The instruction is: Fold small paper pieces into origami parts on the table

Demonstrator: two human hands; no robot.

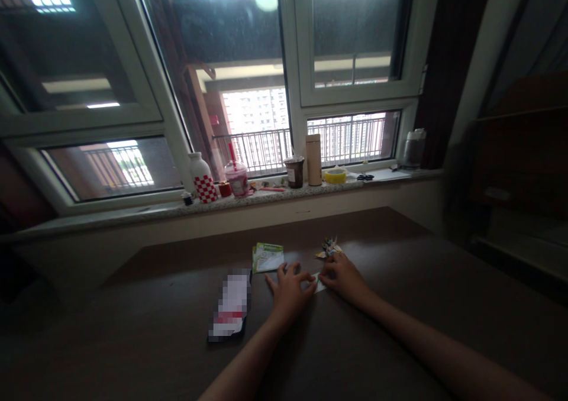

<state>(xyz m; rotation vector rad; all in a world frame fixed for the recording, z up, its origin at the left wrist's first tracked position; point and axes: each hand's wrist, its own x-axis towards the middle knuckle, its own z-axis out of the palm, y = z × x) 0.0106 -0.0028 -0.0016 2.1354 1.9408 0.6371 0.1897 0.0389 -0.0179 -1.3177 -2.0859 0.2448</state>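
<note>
A small pale piece of paper (319, 284) lies on the dark table between my two hands. My left hand (290, 288) has its thumb and index finger closed at the paper's left edge, with the other fingers spread over the table. At the right edge, the closed fingers of my right hand (345, 278) press on the same paper. Just beyond my right hand sits a little heap of crumpled or folded paper bits (329, 246). Green-and-white printed sheets (269, 259) are stacked beyond my left hand. To its left lies a phone (231, 303) with a blurred-out screen.
The brown table (168, 288) reaches toward a stone window sill (266, 196). Along the sill stand a checkered bottle (204, 182), a pink drink cup (236, 179), a dark drink cup (294, 172), a tan flask (313, 161), yellow tape (335, 177) and a jar (414, 149).
</note>
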